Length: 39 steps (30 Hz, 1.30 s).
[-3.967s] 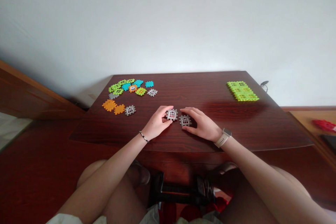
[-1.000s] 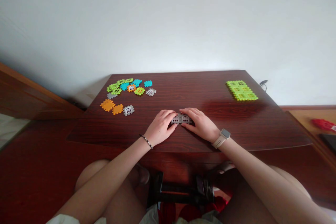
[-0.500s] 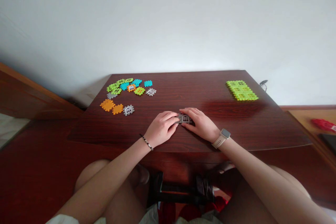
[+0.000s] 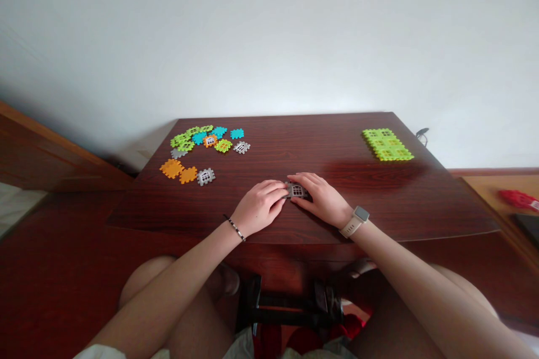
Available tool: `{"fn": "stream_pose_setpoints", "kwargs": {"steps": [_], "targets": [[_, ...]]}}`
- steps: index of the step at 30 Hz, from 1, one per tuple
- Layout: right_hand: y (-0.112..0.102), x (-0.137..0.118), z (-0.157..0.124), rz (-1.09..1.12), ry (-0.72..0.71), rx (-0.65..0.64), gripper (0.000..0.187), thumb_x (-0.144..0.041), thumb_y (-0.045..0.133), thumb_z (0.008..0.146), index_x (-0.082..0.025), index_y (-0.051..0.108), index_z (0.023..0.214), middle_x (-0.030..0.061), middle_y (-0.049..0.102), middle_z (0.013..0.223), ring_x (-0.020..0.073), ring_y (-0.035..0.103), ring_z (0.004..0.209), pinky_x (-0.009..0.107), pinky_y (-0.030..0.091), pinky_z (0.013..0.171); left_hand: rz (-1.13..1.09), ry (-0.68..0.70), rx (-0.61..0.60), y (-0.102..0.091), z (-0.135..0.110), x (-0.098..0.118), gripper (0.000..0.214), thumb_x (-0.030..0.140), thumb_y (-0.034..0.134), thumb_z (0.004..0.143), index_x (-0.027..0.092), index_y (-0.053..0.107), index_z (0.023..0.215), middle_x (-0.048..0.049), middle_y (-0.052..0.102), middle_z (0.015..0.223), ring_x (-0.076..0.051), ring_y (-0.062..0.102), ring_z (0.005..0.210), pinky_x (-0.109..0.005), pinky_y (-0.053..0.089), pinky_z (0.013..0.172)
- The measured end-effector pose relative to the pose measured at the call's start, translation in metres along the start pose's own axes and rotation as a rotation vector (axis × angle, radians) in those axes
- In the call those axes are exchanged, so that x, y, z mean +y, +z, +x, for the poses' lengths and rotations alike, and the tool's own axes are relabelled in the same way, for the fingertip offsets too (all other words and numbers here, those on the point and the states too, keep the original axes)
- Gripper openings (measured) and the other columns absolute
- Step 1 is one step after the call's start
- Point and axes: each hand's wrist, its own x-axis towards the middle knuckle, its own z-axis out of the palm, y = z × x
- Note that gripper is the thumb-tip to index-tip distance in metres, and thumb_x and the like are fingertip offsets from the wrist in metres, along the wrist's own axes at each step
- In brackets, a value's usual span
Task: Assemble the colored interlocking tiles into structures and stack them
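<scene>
The gray window tile (image 4: 297, 190) serves as the reference point. It lies flat on the dark wooden desk (image 4: 295, 140), between the hands.

Well left of the tile sits a loose group of interlocking plastic tiles (image 4: 202, 143) in green, teal, orange and gray. Nearer the tile, though still well left of it, lie two orange tiles (image 4: 179, 173) and a separate gray tile (image 4: 205, 176).

Immediately left of the tile, the left hand (image 4: 261, 207) is narrow, its fingertips (image 4: 282, 187) against the tile's left side. Immediately right, the right hand (image 4: 324, 199) is also narrow, its fingers curving over the tile's right side. Together, the hands hold the tile.

Recent change: two window faces showing side by side have given way to one. A second tile may lie beneath the left fingers, but this cannot be confirmed.

Well right of the tile lies a lime-green tile panel (image 4: 387, 145), assembled from joined tiles.
</scene>
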Motion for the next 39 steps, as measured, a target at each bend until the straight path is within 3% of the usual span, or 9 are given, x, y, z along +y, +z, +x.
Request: {"fn": "stream_pose_setpoints", "kwargs": {"steps": [39], "targets": [[0.0010,0.0019,0.0004,0.004,0.005,-0.008,0.048,-0.029,0.069,0.102,-0.029,0.059,0.149,0.0125,0.071,0.141,0.0346,0.065,0.136,0.061,0.055,0.116,0.070,0.042,-0.080,0.0070,0.0039,0.0047,0.027,0.014,0.055,0.107,0.020,0.071,0.128,-0.0111,0.074,0.132,-0.028,0.065,0.131,-0.051,0.058,0.113]]}}
